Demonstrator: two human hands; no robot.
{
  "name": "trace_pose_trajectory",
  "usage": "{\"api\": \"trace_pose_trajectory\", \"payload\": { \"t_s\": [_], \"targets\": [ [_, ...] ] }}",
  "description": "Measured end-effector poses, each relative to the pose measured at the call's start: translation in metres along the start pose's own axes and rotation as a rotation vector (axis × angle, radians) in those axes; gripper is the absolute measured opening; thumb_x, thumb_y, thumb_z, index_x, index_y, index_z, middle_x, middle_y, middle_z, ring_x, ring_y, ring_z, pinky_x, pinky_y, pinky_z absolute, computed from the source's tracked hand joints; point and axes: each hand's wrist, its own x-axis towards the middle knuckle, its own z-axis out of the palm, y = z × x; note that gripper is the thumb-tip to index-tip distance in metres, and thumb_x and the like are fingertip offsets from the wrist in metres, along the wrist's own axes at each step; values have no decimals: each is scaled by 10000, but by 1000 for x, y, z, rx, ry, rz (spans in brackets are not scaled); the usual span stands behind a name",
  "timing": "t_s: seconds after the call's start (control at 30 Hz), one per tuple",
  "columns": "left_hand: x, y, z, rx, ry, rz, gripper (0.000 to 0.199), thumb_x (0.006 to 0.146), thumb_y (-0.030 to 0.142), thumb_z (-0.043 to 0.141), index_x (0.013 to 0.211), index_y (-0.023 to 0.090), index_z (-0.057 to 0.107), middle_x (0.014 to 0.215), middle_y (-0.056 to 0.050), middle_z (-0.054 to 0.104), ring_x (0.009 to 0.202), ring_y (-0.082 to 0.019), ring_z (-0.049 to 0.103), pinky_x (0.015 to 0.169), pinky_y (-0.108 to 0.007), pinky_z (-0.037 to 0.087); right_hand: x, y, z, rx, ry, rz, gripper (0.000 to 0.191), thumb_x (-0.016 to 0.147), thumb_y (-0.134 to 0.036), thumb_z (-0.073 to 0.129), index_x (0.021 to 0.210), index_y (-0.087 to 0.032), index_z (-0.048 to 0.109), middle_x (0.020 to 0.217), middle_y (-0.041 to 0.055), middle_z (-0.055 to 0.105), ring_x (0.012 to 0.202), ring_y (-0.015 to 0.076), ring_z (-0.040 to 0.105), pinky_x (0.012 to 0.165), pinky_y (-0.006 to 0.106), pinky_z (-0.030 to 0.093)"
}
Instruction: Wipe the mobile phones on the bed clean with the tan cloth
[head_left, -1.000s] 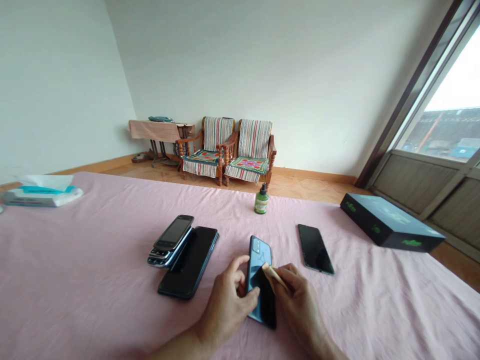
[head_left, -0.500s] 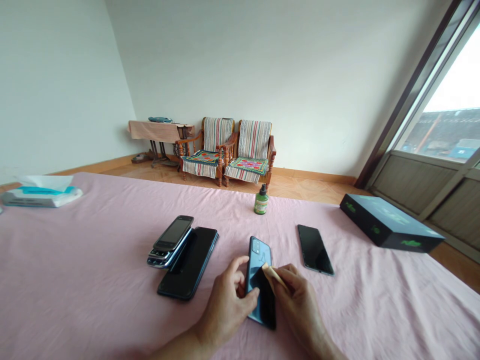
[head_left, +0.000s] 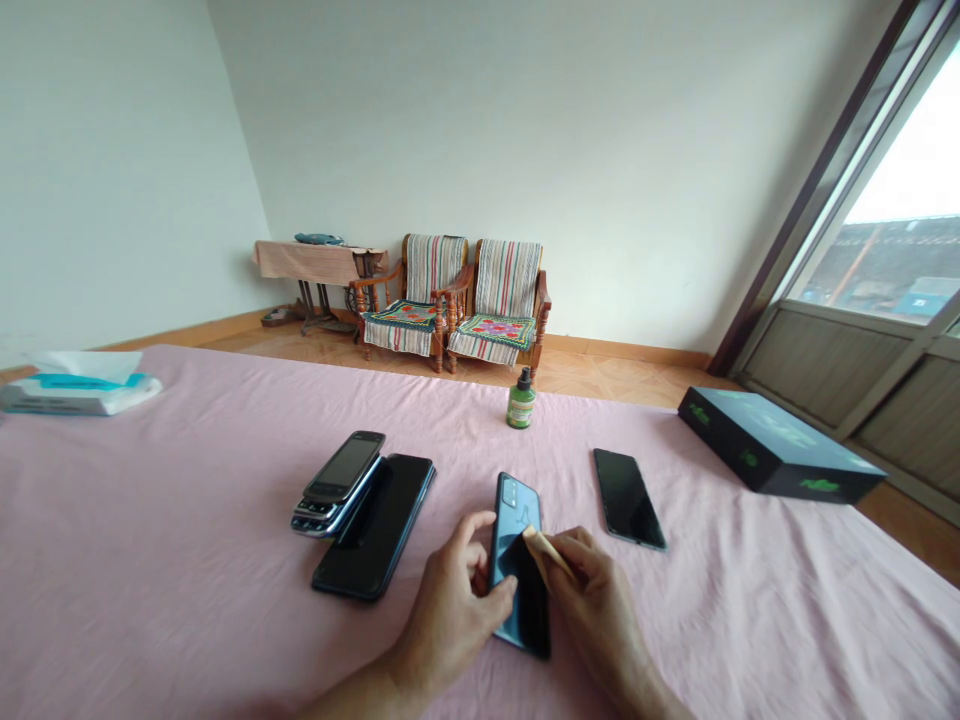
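A blue phone (head_left: pixel 512 560) lies back side up on the pink cloth, its camera end pointing away from me. My left hand (head_left: pixel 459 590) grips its left edge, with the thumb resting on the back. Pinched in my right hand (head_left: pixel 592 600) is a folded cream cloth (head_left: pixel 551 553), whose tip touches the phone's back near the right edge. To the left, a small stack of phones (head_left: pixel 345 468) leans against a large black phone (head_left: pixel 375 530). Another black phone (head_left: pixel 630 498) lies face up on the right.
A green bottle (head_left: pixel 520 402) stands beyond the blue phone. At the right is a black box (head_left: pixel 780 440), and at the far left a tissue pack (head_left: pixel 82 385). Two wooden chairs (head_left: pixel 499 285) stand behind the pink-covered surface (head_left: pixel 225 480).
The whole view has shifted very slightly. Both hands, the blue phone and the cloth look nearly the same as before.
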Motion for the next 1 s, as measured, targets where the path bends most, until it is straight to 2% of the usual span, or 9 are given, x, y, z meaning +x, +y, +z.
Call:
{"api": "trace_pose_trajectory", "payload": {
  "t_s": [0.13, 0.27, 0.4, 0.5, 0.63, 0.7, 0.83, 1.0],
  "targets": [
    [-5, 4, 2, 12, -3, 28, 490, 738, 142, 575, 1214, 157, 463, 633, 59, 537, 582, -126, 545, 558, -222, 428, 0, 1, 0, 5, -2, -5, 302, 861, -416, 564, 823, -172, 737, 719, 31, 536, 681, 166, 521, 587, 247, 400],
    [-13, 4, 9, 38, -10, 105, 704, 677, 63, 582, 1328, 221, 365, 836, 14, 623, 716, -147, 619, 650, -243, 503, -1, 0, 1, 36, -11, -6, 294, 861, -404, 562, 790, -177, 733, 717, 32, 548, 686, 168, 531, 595, 244, 413],
    [-19, -1, 15, 212, 42, 191, 716, 656, 72, 610, 1316, 227, 380, 946, -28, 652, 790, -182, 642, 725, -287, 539, -1, -1, 1, 89, -11, 3, 289, 834, -416, 588, 761, -176, 731, 711, 32, 551, 680, 169, 535, 578, 240, 419],
    [-23, -2, 14, 378, 72, 326, 720, 671, 93, 623, 1327, 239, 364, 1019, -52, 657, 843, -211, 652, 782, -320, 550, -1, -1, 1, 135, -41, 19, 291, 826, -428, 584, 786, -178, 728, 729, 34, 555, 682, 173, 536, 572, 245, 427],
    [-28, -2, 12, 522, 110, 539, 789, 699, 83, 617, 1382, 258, 264, 1160, -65, 626, 974, -223, 639, 902, -321, 520, -2, -4, 1, 159, -50, 26, 266, 829, -397, 582, 806, -170, 720, 744, 43, 561, 704, 178, 533, 585, 249, 432],
    [-30, -4, 14, 587, 96, 589, 771, 694, 76, 619, 1369, 237, 284, 1157, -74, 623, 1002, -232, 630, 897, -314, 524, -2, -5, 2, 165, -27, 32, 260, 820, -396, 592, 778, -169, 712, 732, 37, 553, 690, 171, 519, 577, 244, 426],
    [-31, -8, 22, 732, 34, 606, 715, 661, 76, 664, 1302, 219, 380, 1054, -71, 627, 883, -235, 649, 774, -311, 567, -3, -11, 4, 185, 36, 55, 336, 772, -488, 624, 694, -167, 687, 683, 24, 536, 628, 157, 492, 542, 238, 425],
    [-32, -6, 26, 815, -21, 644, 794, 604, 73, 756, 1291, 207, 380, 1057, -84, 600, 829, -231, 633, 745, -311, 570, -4, -16, 3, 144, 71, 79, 435, 724, -594, 620, 654, -168, 672, 655, 33, 569, 603, 162, 510, 539, 247, 441]
  ]
}}
